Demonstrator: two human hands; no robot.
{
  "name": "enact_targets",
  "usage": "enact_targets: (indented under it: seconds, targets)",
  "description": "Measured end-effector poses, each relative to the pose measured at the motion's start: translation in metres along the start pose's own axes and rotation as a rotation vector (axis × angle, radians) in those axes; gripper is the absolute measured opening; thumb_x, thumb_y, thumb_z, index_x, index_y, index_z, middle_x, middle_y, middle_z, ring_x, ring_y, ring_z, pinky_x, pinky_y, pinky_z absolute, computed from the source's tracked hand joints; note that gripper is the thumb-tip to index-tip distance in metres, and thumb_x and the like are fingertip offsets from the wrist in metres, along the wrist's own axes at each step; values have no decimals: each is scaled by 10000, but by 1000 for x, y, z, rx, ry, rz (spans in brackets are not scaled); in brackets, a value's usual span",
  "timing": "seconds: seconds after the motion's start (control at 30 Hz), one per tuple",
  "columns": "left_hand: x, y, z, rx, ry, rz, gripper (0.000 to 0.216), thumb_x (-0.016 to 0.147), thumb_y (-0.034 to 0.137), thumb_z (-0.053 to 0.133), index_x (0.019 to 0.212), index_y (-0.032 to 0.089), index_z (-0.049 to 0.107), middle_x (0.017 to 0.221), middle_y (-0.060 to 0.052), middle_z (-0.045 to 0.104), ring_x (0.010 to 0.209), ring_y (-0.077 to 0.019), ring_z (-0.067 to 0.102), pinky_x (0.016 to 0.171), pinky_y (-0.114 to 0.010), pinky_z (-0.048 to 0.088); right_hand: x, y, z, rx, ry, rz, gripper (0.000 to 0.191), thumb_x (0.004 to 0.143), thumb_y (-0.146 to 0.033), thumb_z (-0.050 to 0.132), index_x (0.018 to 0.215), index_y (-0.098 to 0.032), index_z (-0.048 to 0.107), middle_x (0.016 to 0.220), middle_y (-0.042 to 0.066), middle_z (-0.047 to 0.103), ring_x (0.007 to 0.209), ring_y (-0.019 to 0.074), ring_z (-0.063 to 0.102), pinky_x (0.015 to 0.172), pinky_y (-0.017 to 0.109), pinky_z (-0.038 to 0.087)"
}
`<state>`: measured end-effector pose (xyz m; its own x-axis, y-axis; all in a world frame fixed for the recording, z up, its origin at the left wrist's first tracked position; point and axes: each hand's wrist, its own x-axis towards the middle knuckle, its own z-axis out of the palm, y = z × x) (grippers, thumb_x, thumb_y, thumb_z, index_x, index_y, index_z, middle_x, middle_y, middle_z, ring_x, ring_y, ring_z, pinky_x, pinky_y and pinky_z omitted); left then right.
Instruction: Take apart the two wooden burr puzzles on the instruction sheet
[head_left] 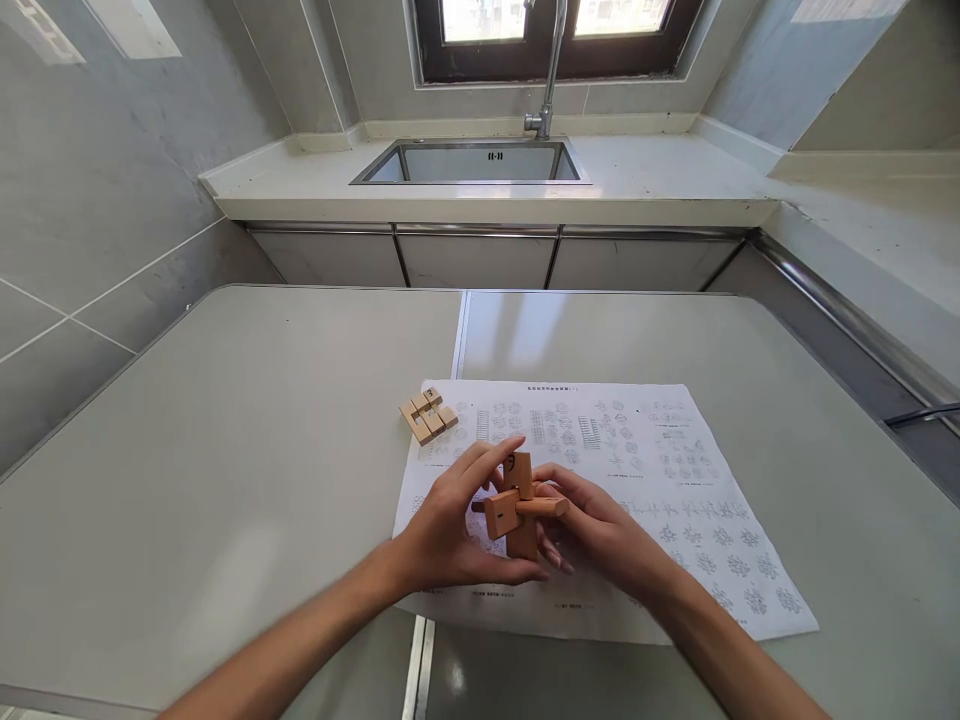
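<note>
Grey surface (225, 450), 2 panels with a seam down the middle. Small cluster of notched wooden pieces (429, 414) lies flat on the upper left corner of the printed sheet (675, 480), apart from both hands. Left hand (450, 520) comes in from lower left, fingers (495, 452) clamped on the wooden puzzle (517, 505), thumb under, index curled over the top. The puzzle is held just above the sheet between the 2 hands: 1 upright block crossed by 1 horizontal bar. Right hand (600, 530) comes in from lower right, fingers closed on the bar's right end. The sheet, covered in small diagrams, runs out to the right. Pale counter (675, 180) stands behind.
</note>
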<state>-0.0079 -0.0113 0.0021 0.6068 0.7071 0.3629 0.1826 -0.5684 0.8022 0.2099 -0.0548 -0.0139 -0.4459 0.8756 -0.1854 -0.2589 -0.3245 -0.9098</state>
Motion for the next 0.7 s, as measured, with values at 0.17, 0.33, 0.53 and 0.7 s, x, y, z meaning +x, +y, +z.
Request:
enact_targets:
  seconds: [0.17,0.33,0.53,0.7]
  targets:
    - [0,1,0,-23,-30,24,1161,688,425,982,1646,348,331,1210,-87,621,1037,-265,629,840,-392,596,-1,5,-3,135,-43,94,356,1057,-552,629,1122,-203,622,683,-41,625,512,84,526,539,215,436]
    - [2,4,2,2,56,38,1045,659,434,995,1538,309,444,1106,-54,644,932,-231,630,783,-352,568,1,6,1,127,30,46,420,1016,-603,668,1092,-191,648,645,-44,611,479,79,517,489,200,421]
    - [3,7,4,20,94,64,998,634,443,995,1473,277,480,1106,-55,660,939,-235,647,813,-363,572,0,2,5,89,66,34,396,1012,-583,682,1080,-195,647,580,-58,581,473,89,500,483,203,425]
    - [3,8,2,64,107,130,1001,624,467,968,1471,268,471,1079,-58,659,913,-239,660,808,-379,581,-2,-3,1,19,2,40,401,1025,-581,662,1091,-185,664,574,-67,536,456,77,434,466,206,386]
